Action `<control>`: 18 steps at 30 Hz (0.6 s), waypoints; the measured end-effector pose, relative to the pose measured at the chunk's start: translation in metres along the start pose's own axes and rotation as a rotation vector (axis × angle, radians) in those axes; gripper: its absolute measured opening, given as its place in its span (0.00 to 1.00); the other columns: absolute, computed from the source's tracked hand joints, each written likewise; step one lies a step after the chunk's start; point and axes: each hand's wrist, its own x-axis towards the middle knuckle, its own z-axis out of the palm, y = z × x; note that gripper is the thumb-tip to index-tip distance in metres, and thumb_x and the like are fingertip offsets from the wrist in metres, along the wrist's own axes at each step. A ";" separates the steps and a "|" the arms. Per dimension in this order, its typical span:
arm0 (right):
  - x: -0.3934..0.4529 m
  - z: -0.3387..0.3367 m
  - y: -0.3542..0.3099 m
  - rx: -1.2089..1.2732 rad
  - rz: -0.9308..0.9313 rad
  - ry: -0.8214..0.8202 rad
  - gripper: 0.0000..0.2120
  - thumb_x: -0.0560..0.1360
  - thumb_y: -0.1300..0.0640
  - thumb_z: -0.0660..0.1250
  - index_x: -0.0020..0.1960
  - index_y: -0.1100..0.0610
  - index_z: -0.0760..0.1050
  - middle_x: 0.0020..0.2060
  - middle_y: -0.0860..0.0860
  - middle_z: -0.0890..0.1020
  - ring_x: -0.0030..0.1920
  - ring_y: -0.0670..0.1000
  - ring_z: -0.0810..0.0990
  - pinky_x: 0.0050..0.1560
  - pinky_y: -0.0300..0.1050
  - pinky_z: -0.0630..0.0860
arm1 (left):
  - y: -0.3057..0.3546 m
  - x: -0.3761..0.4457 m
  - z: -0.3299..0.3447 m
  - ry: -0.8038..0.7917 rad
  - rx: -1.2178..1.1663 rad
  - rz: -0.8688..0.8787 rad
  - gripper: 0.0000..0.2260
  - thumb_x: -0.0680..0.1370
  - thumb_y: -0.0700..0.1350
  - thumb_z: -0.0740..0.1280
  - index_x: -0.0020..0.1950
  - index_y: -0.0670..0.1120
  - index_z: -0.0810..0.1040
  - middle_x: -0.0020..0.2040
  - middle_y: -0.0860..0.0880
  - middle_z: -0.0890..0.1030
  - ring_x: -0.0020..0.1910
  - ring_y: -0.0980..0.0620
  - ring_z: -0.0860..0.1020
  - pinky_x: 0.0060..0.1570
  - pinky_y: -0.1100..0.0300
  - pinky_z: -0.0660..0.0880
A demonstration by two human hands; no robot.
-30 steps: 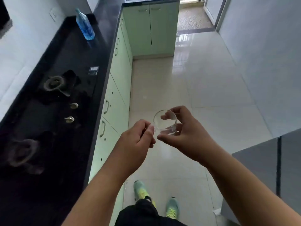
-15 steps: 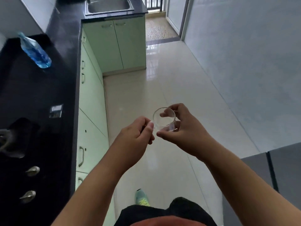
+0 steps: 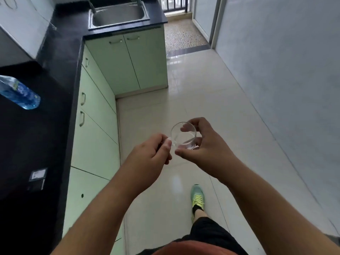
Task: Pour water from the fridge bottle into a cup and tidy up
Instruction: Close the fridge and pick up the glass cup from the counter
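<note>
I hold a small clear glass cup (image 3: 184,135) in front of me over the tiled floor. My right hand (image 3: 204,150) wraps its body from the right, thumb under, fingers over the far rim. My left hand (image 3: 152,159) pinches the cup's handle on the left side. The cup looks nearly empty, with only a faint sheen at its bottom. A blue-tinted plastic water bottle (image 3: 18,92) stands on the black countertop (image 3: 46,126) at the left edge of view.
Pale green cabinets (image 3: 95,126) run under the counter along the left. A steel sink (image 3: 117,15) sits in the counter straight ahead. A small dark box (image 3: 37,178) lies on the counter. A grey wall bounds the right; a doorway opens at the far end.
I have walked forward along the counter: the stove has dropped out of view, the sink has come closer, and the bottle has slid to the left edge. Both hands keep their hold on the cup.
</note>
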 end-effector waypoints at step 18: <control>0.312 0.004 -0.075 -0.124 -0.119 -0.421 0.27 0.71 0.58 0.81 0.62 0.46 0.70 0.53 0.44 0.83 0.45 0.48 0.87 0.53 0.56 0.85 | -0.010 0.211 -0.101 0.357 -0.149 -0.197 0.11 0.86 0.54 0.58 0.49 0.54 0.76 0.41 0.52 0.83 0.42 0.59 0.82 0.49 0.52 0.82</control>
